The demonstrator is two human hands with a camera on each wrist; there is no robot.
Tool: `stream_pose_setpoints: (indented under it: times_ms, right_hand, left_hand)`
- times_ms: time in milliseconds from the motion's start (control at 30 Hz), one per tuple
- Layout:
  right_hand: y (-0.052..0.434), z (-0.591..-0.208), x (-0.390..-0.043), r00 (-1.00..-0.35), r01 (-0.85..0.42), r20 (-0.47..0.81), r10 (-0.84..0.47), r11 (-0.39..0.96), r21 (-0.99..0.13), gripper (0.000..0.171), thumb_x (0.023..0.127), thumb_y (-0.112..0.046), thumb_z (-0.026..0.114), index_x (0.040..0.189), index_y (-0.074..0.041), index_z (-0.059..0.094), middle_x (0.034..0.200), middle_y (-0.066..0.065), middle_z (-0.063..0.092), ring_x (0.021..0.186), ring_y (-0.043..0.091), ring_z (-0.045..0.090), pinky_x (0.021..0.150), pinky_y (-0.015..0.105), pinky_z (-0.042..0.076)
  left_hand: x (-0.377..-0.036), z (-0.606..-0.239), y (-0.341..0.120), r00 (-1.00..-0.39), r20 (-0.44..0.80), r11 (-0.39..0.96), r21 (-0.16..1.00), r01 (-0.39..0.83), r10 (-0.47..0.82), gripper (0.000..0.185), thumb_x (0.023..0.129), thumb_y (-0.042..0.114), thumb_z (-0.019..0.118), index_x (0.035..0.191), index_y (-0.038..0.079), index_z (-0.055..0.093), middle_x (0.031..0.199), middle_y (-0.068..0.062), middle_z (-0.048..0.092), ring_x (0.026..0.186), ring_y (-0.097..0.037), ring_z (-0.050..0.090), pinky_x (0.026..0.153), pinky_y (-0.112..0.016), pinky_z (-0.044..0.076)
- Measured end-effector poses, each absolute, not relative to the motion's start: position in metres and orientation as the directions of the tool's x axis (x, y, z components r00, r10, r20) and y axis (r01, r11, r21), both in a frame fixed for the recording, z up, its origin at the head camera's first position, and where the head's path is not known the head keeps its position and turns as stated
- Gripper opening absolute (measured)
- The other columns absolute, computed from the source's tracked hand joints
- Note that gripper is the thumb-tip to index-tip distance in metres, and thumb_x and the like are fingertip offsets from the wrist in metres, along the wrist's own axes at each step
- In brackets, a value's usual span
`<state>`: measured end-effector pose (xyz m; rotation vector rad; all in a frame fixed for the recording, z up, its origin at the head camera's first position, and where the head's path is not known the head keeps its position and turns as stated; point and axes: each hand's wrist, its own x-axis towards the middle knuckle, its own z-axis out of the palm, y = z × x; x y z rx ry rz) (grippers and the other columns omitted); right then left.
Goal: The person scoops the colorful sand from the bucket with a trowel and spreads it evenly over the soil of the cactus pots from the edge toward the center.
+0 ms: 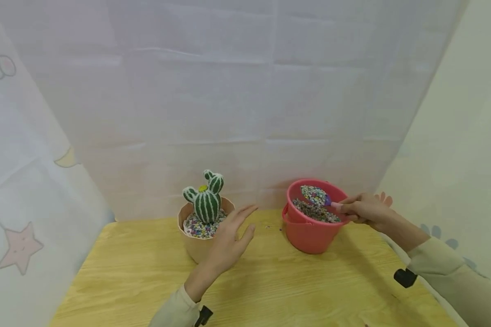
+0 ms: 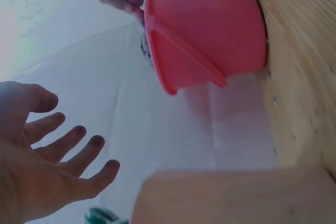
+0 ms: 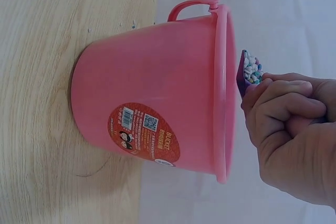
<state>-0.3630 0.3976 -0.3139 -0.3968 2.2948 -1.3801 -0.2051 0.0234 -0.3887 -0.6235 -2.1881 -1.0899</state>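
Note:
My right hand (image 1: 366, 211) grips the pink handle of a small purple shovel (image 3: 243, 74), heaped with colored pebbles (image 1: 314, 194). The shovel's scoop is over the mouth of a pink bucket (image 1: 311, 236), which holds more pebbles (image 1: 317, 212). In the head view my left hand (image 1: 228, 238) is beside the beige flowerpot (image 1: 199, 245), its fingers extended and holding nothing. A green-and-white knitted cactus (image 1: 207, 206) with a yellow flower stands in that pot, with multicolored pebbles (image 1: 198, 228) around its base. The left wrist view shows the palm (image 2: 31, 177) with fingers spread.
Both containers stand on a yellowish wooden table (image 1: 139, 272), near its back edge. A few stray pebbles (image 2: 275, 100) lie on the wood between pot and bucket. A pale cloth (image 1: 196, 100) hangs behind the table, and patterned sheets (image 1: 45, 181) cover the sides.

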Motion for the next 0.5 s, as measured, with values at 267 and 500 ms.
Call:
stream_pose_setpoints:
  times_ms: [267, 500]
  right_hand:
    - [0.399, -0.309, -0.353, -0.87, -0.037, -0.196, -0.452, 0.458, -0.888, 0.05, 0.103, -0.023, 0.065, 0.136, 0.013, 0.057, 0.062, 0.004, 0.045, 0.051, 0.011, 0.03, 0.049, 0.029, 0.027]
    - [0.397, -0.316, -0.35, -0.88, -0.055, -0.172, -0.443, 0.455, -0.889, 0.049, 0.099, -0.03, 0.07, 0.127, 0.01, 0.065, 0.064, 0.004, 0.049, 0.051, 0.011, 0.031, 0.048, 0.027, 0.03]
  left_hand:
    - [-0.19, -0.394, -0.013, -0.705, 0.704, 0.599, 0.526, 0.603, 0.091, 0.045, 0.103, 0.009, 0.062, 0.147, 0.009, 0.054, 0.144, -0.012, 0.053, 0.129, -0.025, 0.053, 0.098, -0.048, 0.05]
    - [-0.173, -0.393, -0.041, -0.734, 0.676, 0.675, 0.516, 0.527, 0.056, 0.043, 0.102, 0.01, 0.062, 0.145, 0.007, 0.056, 0.148, -0.007, 0.05, 0.136, -0.025, 0.046, 0.101, -0.049, 0.046]
